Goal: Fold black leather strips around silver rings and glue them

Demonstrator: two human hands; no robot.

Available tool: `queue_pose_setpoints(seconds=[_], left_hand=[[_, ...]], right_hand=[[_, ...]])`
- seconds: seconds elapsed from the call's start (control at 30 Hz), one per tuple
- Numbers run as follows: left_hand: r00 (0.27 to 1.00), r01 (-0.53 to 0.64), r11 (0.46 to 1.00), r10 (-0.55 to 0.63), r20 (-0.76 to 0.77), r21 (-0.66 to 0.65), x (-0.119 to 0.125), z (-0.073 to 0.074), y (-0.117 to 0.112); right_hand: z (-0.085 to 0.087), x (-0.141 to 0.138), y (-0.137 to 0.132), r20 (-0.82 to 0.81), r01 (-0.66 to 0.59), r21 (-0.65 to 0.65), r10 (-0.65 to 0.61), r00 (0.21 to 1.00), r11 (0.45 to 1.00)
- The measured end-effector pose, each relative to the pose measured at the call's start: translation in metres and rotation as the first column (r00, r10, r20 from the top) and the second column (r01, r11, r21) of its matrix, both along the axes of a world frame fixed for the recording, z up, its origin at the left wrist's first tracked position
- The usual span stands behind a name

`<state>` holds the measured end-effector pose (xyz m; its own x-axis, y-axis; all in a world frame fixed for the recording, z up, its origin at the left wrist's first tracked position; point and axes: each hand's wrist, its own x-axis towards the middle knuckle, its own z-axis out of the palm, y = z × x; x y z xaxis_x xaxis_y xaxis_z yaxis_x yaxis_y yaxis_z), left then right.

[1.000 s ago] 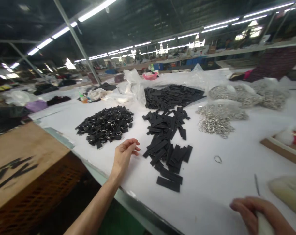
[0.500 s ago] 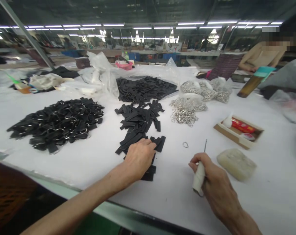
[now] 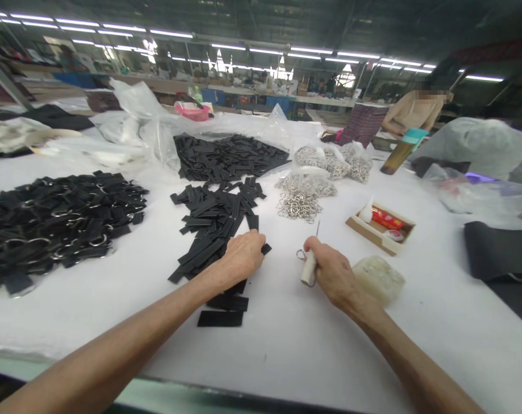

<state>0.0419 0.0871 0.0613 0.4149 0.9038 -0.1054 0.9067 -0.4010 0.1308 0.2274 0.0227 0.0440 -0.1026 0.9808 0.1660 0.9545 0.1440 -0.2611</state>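
Observation:
My left hand [image 3: 245, 253] is closed on a black strip [image 3: 266, 249], whose end pokes out past the fingers. Under and beyond that hand spreads a loose pile of black strips [image 3: 209, 230]. My right hand [image 3: 332, 267] grips an awl [image 3: 309, 269] by its pale wrapped handle, the thin metal shaft pointing away from me. Just left of the handle is a small metal ring [image 3: 300, 254]; I cannot tell whether the fingers touch it. A heap of metal rings [image 3: 299, 206] lies beyond my right hand. A yellowish waxy block [image 3: 379, 279] sits beside the right wrist.
At left is a big heap of black strips fitted with rings [image 3: 62, 221]. A larger strip pile [image 3: 230, 155] and bags of rings [image 3: 330, 158] lie farther back. A small cardboard box [image 3: 375, 238], a teal-lidded bottle [image 3: 401, 152] and black material [image 3: 502, 259] are at right. Another person [image 3: 414, 112] works beyond.
My view has turned right. My left hand has drawn a black strip from the pile and holds it. My right hand has moved with the awl to the single ring.

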Motion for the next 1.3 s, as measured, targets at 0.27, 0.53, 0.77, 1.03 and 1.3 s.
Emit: queue_pose_setpoints(seconds=[0.27,0.53,0.77,1.03,1.3], left_hand=[[0.991,0.085,0.996,-0.086,0.102,0.011,0.01,-0.001,-0.01],[0.896,0.037,0.996,0.004,0.444,-0.083,-0.006,0.017,-0.019],[0.639,0.168,0.854,0.287,0.714,-0.493,-0.006,0.018,-0.045],[0.422,0.285,0.681,0.543,0.726,-0.675,0.021,-0.002,-0.065],[0.49,0.196,0.794,0.429,0.759,-0.576,0.031,0.001,-0.072]], right_hand=[[-0.01,-0.02,0.001,0.227,-0.168,0.005,0.163,0.96,0.986],[-0.01,-0.01,-0.006,0.075,-0.112,0.068,0.107,0.991,0.991],[0.014,-0.006,-0.026,-0.493,0.117,0.147,-0.03,0.87,0.982],[0.03,-0.016,-0.044,-0.92,0.173,0.048,-0.024,0.391,0.984],[0.019,-0.012,-0.043,-0.885,0.156,0.02,-0.055,0.463,0.988]])
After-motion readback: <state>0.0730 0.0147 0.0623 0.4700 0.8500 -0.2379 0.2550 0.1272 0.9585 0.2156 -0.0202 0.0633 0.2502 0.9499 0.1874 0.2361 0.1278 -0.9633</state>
